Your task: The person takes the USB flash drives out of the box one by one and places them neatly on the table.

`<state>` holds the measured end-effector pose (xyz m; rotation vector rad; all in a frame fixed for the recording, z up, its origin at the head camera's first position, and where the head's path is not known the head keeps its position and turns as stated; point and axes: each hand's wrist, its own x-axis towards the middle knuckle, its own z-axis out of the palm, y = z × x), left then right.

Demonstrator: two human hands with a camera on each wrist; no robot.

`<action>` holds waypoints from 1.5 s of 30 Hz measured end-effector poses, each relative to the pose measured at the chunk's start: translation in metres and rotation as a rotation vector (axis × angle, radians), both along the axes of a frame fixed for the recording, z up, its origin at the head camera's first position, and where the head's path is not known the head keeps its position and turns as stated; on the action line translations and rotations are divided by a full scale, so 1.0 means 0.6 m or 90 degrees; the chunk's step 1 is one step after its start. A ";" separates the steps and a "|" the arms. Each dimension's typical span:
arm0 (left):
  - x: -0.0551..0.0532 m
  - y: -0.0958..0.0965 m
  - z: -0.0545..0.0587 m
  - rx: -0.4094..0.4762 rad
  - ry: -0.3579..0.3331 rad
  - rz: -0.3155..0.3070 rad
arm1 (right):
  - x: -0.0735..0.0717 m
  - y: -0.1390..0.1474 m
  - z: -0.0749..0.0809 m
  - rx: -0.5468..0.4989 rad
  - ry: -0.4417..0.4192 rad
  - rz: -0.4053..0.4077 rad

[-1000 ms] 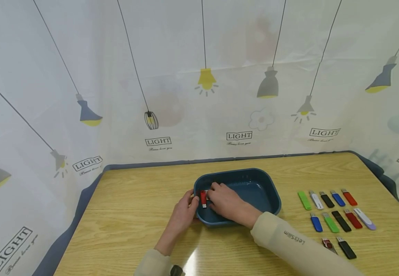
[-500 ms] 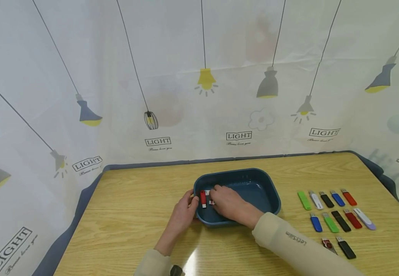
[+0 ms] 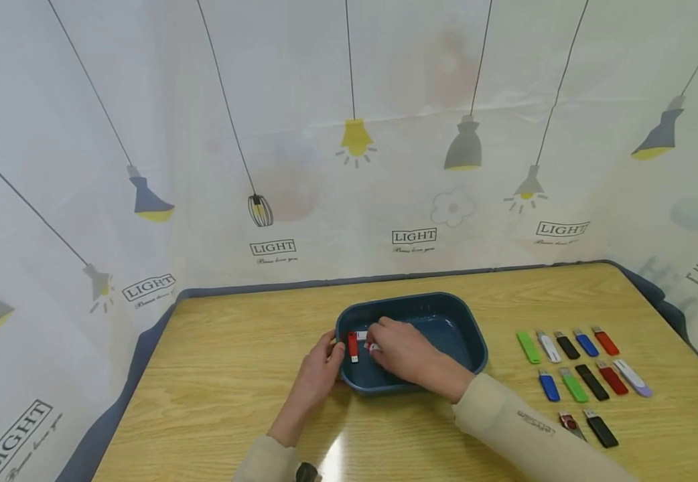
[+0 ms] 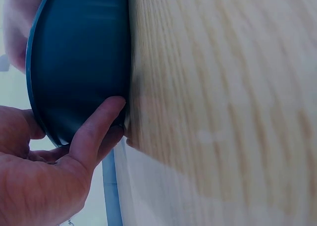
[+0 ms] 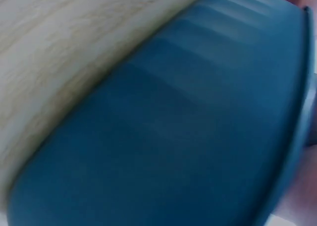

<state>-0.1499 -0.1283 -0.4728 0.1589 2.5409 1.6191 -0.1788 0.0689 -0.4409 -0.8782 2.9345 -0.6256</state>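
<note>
A dark blue plastic basin (image 3: 466,335) stands on the wooden table. My left hand (image 3: 319,369) grips its left end; in the left wrist view the thumb lies at the rim and other fingers press the outer wall. Inside the basin, my right hand (image 3: 406,349) pinches a small red and white USB stick (image 3: 373,347), mostly covered by the fingers. Left of that hand lies a red USB stick (image 3: 353,346), its metal plug toward me. A white piece (image 3: 361,335) shows beside it. The basin's outer wall (image 5: 163,127) blocks the right wrist view.
Right of the basin, USB sticks lie in rows on the table (image 3: 234,375): green (image 3: 528,347), white (image 3: 548,347), black (image 3: 567,345), blue (image 3: 586,343), red (image 3: 605,341) and several more nearer me. A white curtain printed with lamps (image 3: 301,167) hangs behind the table.
My right hand has shifted slightly right inside the basin, and the small red and white stick has come along at its fingertips. The left hand keeps its grip. The head view has turned slightly.
</note>
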 end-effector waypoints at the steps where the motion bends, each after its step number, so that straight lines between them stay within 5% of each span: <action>1: 0.000 0.000 0.000 -0.001 0.000 0.001 | 0.002 0.003 0.003 -0.011 0.001 -0.006; 20: 0.003 -0.004 0.002 0.035 -0.005 0.002 | 0.062 0.115 0.062 -0.158 0.039 -0.091; 27: 0.000 -0.006 0.001 0.019 -0.004 0.007 | 0.086 0.161 0.068 -0.199 -0.014 -0.144; 32: 0.001 -0.005 0.001 0.024 -0.008 0.009 | 0.104 0.195 0.066 -0.199 -0.060 -0.178; 37: 0.001 -0.001 -0.001 0.040 -0.012 0.000 | 0.134 0.258 0.052 -0.141 -0.046 -0.235; 45: -0.002 0.001 -0.003 0.050 -0.030 0.002 | 0.166 0.358 0.030 -0.066 -0.108 -0.299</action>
